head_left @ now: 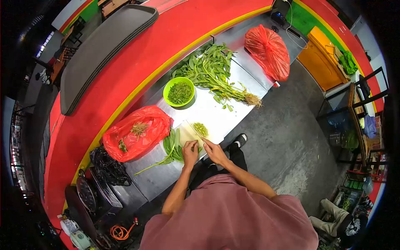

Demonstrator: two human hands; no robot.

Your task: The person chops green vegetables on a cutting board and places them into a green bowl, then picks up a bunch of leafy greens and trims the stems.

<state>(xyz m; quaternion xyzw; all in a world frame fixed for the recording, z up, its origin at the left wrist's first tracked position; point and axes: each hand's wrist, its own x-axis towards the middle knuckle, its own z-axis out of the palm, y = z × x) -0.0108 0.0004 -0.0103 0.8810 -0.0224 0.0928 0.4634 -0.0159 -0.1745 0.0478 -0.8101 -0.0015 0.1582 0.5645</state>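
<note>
My right hand (214, 152) grips a knife (196, 130), its thin blade pointing away from me over a pale cutting board (186, 132). Beside it, the curled fingers of my left hand (190, 152) hold leafy green stems (176, 146) at the board's near edge; the fingertips are partly hidden. Long leaves and one stem trail off to the left of that hand. Finely chopped greens (200, 128) lie in a small heap right of the blade. Farther back stands a lime-green bowl (166, 91) filled with chopped greens.
A large bunch of rooted greens (212, 73) lies on the metal table (156, 185). An open red plastic bag (118, 143) with root scraps sits left, near a black bag (109, 166). A tied red bag (267, 52) stands back right. A red counter wall (175, 35) borders the far side.
</note>
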